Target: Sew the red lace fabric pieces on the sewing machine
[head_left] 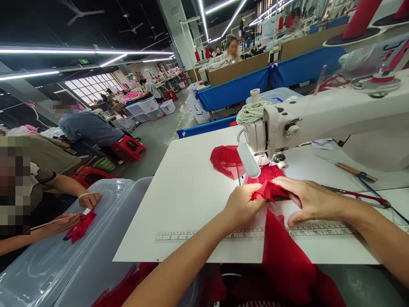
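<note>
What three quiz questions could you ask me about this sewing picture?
1. True or false: the left hand and the right hand both touch the red fabric.
2. What is printed along the white table near the person? A: ruler. B: clock. C: flower.
3. Fill the gap: the sewing machine is ____ in colour.
Key: 1 true; 2 A; 3 white.
</note>
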### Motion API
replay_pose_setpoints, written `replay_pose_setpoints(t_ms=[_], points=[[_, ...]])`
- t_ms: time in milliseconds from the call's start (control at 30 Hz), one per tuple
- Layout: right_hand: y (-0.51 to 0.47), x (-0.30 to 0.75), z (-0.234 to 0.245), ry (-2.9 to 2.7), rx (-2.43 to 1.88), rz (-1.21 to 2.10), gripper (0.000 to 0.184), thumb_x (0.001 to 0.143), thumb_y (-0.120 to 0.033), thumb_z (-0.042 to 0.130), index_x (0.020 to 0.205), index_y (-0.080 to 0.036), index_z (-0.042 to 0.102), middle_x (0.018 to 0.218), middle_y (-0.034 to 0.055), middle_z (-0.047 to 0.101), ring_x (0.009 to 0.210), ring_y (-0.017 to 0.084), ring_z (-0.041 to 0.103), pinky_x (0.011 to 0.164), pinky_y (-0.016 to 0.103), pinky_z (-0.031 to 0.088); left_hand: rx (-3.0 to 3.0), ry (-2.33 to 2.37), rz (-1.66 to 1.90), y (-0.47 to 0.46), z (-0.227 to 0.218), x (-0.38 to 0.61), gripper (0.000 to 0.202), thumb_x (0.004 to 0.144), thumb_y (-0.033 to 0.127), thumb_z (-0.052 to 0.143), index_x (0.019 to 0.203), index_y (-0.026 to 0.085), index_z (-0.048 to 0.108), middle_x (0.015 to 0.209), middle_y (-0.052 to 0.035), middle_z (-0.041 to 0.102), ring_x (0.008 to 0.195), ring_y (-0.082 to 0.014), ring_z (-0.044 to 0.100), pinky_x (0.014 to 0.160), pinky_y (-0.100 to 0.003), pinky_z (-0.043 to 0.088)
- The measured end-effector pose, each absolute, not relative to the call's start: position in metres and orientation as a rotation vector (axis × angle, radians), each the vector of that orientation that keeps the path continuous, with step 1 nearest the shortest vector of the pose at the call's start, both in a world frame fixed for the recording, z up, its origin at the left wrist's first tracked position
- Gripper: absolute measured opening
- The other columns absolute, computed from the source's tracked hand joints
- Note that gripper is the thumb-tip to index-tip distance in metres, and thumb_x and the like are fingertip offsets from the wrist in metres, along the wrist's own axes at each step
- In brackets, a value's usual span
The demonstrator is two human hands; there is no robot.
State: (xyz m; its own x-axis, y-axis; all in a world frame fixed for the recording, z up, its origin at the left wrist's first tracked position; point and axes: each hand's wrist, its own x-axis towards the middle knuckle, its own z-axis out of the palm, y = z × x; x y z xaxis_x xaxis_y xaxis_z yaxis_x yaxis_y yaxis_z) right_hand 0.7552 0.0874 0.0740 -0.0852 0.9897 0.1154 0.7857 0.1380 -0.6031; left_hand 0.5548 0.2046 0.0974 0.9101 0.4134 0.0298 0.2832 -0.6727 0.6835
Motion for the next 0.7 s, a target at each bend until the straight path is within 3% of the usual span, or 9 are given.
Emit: replay_pose_setpoints(t_ms=[67, 133, 233, 300, 367, 433, 567, 633, 700], points=[[0.089, 0.755, 0.067, -1.845, -1.715, 0.317, 0.028, 0.083, -0.025, 0.058, 0.108, -0.025, 0.069, 0.103, 0.0050, 0.074, 0.089, 0.026, 0.069, 0.072, 0.034, 0.053, 2.329, 0.496, 0.227, 0.206, 0.101, 0.556, 0.031, 0.096, 0.026, 0.040, 0.067, 0.021, 0.031, 0.064, 0.0035, 0.041, 0.061, -0.0122, 0.039, 0.055, -0.024, 0.034], [0.091, 0.756, 0.062, -1.736, -1.664, 0.104, 0.032, 0.081, -0.012, 0.044, 0.096, -0.025, 0.069, 0.101, 0.0040, 0.075, 0.090, 0.024, 0.071, 0.073, 0.033, 0.053, 2.367, 0.468, 0.226, 0.205, 0.102, 0.555, 0.030, 0.094, 0.028, 0.045, 0.068, 0.020, 0.035, 0.066, 0.0035, 0.044, 0.062, -0.0121, 0.041, 0.055, -0.024, 0.033], [0.093, 0.757, 0.061, -1.706, -1.530, 0.042, 0.032, 0.077, -0.007, 0.042, 0.086, -0.025, 0.067, 0.108, 0.0034, 0.076, 0.098, 0.023, 0.072, 0.079, 0.032, 0.056, 2.627, 0.369, 0.265, 0.199, 0.099, 0.551, 0.025, 0.094, 0.029, 0.048, 0.071, 0.019, 0.047, 0.071, 0.0013, 0.052, 0.065, -0.0137, 0.046, 0.058, -0.026, 0.034], [0.093, 0.756, 0.064, -1.792, -1.482, 0.156, 0.033, 0.079, -0.009, 0.045, 0.096, -0.025, 0.069, 0.116, 0.0052, 0.075, 0.104, 0.024, 0.071, 0.085, 0.034, 0.057, 2.849, 0.290, 0.306, 0.195, 0.095, 0.548, 0.026, 0.096, 0.033, 0.047, 0.075, 0.019, 0.055, 0.072, -0.0006, 0.055, 0.064, -0.0153, 0.047, 0.058, -0.028, 0.034], [0.093, 0.753, 0.064, -1.870, -1.491, 0.244, 0.044, 0.081, -0.013, 0.051, 0.121, -0.025, 0.065, 0.126, 0.0087, 0.071, 0.110, 0.026, 0.069, 0.090, 0.038, 0.057, 3.015, 0.213, 0.351, 0.190, 0.094, 0.546, 0.026, 0.097, 0.036, 0.048, 0.084, 0.019, 0.063, 0.073, -0.0022, 0.057, 0.062, -0.0168, 0.047, 0.056, -0.030, 0.035], [0.093, 0.750, 0.060, -1.878, -1.534, 0.236, 0.052, 0.084, -0.016, 0.052, 0.135, -0.024, 0.058, 0.125, 0.0103, 0.069, 0.107, 0.026, 0.068, 0.084, 0.037, 0.057, 3.108, 0.125, 0.387, 0.187, 0.094, 0.545, 0.025, 0.095, 0.038, 0.052, 0.095, 0.018, 0.066, 0.075, -0.0033, 0.059, 0.062, -0.0182, 0.048, 0.055, -0.031, 0.036], [0.094, 0.746, 0.051, -1.867, -1.575, 0.113, 0.031, 0.087, -0.010, 0.043, 0.100, -0.025, 0.067, 0.094, 0.0050, 0.066, 0.075, 0.019, 0.062, 0.062, 0.029, 0.047, 3.208, 0.238, 0.384, 0.188, 0.094, 0.543, 0.022, 0.077, 0.016, 0.062, 0.099, 0.015, 0.061, 0.079, -0.0043, 0.058, 0.064, -0.0199, 0.051, 0.052, -0.031, 0.039], [0.094, 0.746, 0.051, -1.910, -1.545, 0.064, 0.030, 0.083, -0.006, 0.042, 0.092, -0.024, 0.065, 0.096, 0.0048, 0.064, 0.072, 0.017, 0.059, 0.060, 0.027, 0.043, 3.253, 0.382, 0.367, 0.194, 0.093, 0.542, 0.023, 0.070, 0.002, 0.056, 0.087, 0.017, 0.057, 0.078, -0.0045, 0.057, 0.065, -0.0198, 0.053, 0.051, -0.030, 0.039], [0.093, 0.746, 0.053, -1.928, -1.508, 0.054, 0.030, 0.086, -0.007, 0.041, 0.095, -0.023, 0.065, 0.110, 0.0064, 0.066, 0.080, 0.017, 0.062, 0.064, 0.027, 0.044, 3.264, 0.331, 0.365, 0.203, 0.092, 0.542, 0.021, 0.071, -0.001, 0.053, 0.080, 0.018, 0.054, 0.086, -0.0068, 0.061, 0.072, -0.0201, 0.057, 0.055, -0.029, 0.044]])
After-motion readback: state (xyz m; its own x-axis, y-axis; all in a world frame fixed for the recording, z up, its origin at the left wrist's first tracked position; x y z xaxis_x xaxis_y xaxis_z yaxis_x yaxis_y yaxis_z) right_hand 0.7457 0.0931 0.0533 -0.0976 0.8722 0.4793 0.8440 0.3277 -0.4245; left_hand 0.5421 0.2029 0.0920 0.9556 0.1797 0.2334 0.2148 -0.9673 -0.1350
